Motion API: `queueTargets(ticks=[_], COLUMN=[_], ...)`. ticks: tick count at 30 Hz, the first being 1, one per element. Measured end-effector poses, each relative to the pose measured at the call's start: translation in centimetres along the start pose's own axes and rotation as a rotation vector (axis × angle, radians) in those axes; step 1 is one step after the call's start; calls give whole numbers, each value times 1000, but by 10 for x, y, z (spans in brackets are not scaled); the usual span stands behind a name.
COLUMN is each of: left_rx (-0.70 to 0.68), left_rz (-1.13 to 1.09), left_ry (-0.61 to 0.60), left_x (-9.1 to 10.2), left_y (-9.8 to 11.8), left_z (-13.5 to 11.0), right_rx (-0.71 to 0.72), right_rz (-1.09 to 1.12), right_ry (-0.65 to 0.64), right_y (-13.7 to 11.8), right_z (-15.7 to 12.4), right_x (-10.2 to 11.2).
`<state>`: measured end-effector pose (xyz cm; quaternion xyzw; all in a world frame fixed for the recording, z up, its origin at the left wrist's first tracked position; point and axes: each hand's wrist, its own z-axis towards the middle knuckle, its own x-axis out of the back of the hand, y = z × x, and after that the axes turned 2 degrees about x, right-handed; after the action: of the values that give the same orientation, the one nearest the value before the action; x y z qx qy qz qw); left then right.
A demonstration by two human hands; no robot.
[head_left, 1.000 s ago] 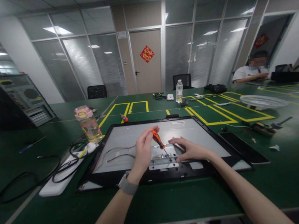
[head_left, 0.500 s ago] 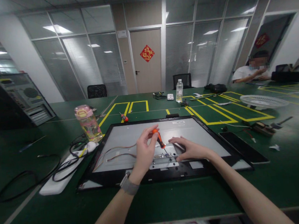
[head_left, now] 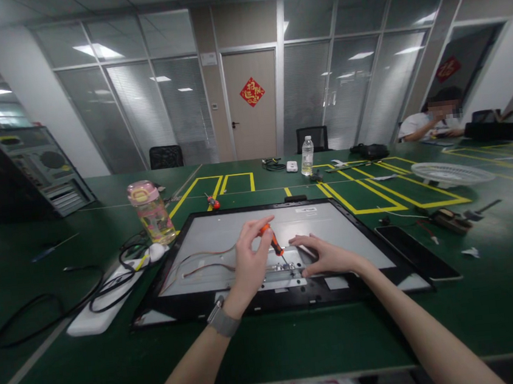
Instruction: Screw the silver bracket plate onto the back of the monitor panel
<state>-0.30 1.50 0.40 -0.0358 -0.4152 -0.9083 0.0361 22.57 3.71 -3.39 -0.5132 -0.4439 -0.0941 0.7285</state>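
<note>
My left hand [head_left: 251,260] is closed around the orange and black handle of a screwdriver [head_left: 276,243]. The screwdriver leans, its tip down at a silver metal bracket [head_left: 295,255]. This bracket lies on the back of a display panel [head_left: 348,240], a flat grey sheet with a black frame. Fingers apart, my right hand [head_left: 330,254] rests at the bracket's right side, thumb near its front edge. Thin cables [head_left: 204,267] run over the panel to the left of my hands. Whatever the screwdriver tip touches is too small to make out.
A power strip [head_left: 97,306] with black cords and a pink-lidded bottle [head_left: 151,212] stand left of the panel. On the right lie a phone [head_left: 416,251] and a brown-black tool [head_left: 452,219]. A computer case [head_left: 20,174] is far left; a person [head_left: 432,121] sits back right.
My left hand has turned slightly on the screwdriver handle, and the handle leans a little more to the left. My right hand stays put. The seated person's arm has shifted.
</note>
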Motion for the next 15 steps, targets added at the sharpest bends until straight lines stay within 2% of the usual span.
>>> queueTargets(ticks=[4,10,15], left_rx=[73,1,34], left_rz=[-103,10,-74], left_ry=[-73,9,-49], left_x=[0,0,1], left_y=[3,4,2], left_z=[0,1,1], right_rx=[4,-14,-13], right_rz=[0,3,3], right_ry=[-2,-4,0], right_y=[0,-4,-7], right_z=[0,-1,-1], right_x=[0,1,2])
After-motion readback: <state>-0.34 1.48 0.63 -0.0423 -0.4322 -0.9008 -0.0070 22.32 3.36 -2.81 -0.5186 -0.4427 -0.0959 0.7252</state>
